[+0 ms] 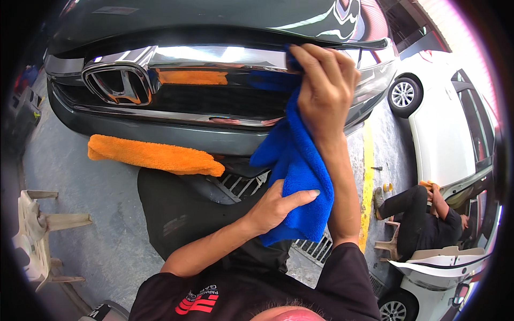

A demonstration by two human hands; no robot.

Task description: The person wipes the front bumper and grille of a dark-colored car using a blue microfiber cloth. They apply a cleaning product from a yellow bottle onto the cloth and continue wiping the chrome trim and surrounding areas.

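Observation:
My right hand (pixel 327 88) pinches one end of a blue microfiber cloth (pixel 306 176) against the chrome strip (pixel 219 56) along the top of a dark grey car's grille (pixel 214 96). The rest of the cloth hangs down below the wrist. Lower down, my left hand (pixel 276 208) grips the hanging part, its thumb lying over the front of the cloth. Beside the grille's middle stands a chrome badge (pixel 119 83). A folded orange microfiber towel (pixel 155 155) lies along the lower bumper, left of the blue cloth.
A beige plastic chair (pixel 40 230) lies at the left. On the right, past a yellow floor line (pixel 367 182), another person (pixel 433 224) sits on a stool beside a white car (pixel 441 139). Metal floor grates (pixel 313 251) run beneath me.

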